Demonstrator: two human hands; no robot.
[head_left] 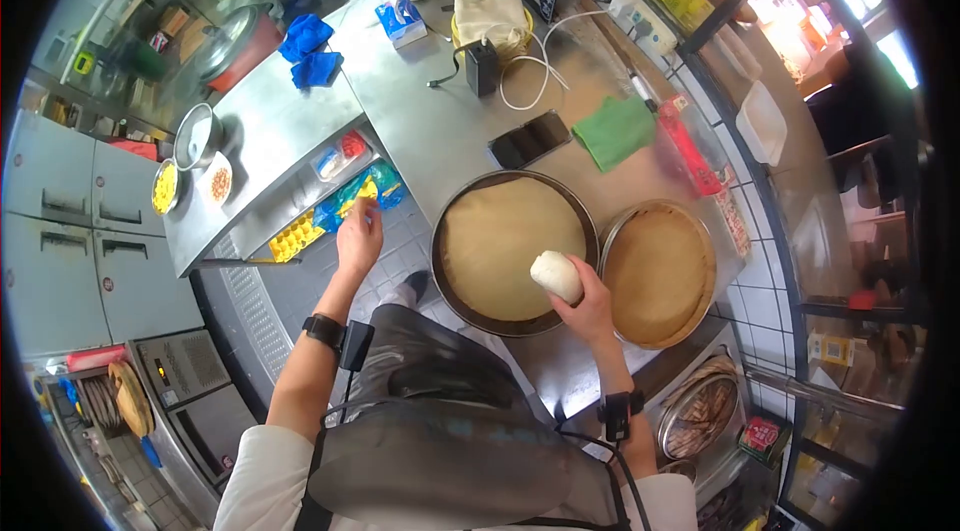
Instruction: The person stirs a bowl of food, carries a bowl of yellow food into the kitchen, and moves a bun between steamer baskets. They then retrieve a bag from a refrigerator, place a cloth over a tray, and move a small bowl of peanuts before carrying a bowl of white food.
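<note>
Over the large pan (438,269), our right hand (588,303) has its fingers clamped on a white lump (555,276); a light grip should spare it. Left of the pan, above floor tiles (302,281), our left hand (358,236) has curled fingers, how tightly we cannot tell. Beyond the pan, the metal surface (420,136) carries a green cloth (613,134).

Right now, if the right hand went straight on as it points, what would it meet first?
The white lump in the right hand would lead, probably meeting the tan lining in the larger round pan first, though its height above is hard to judge.
</note>
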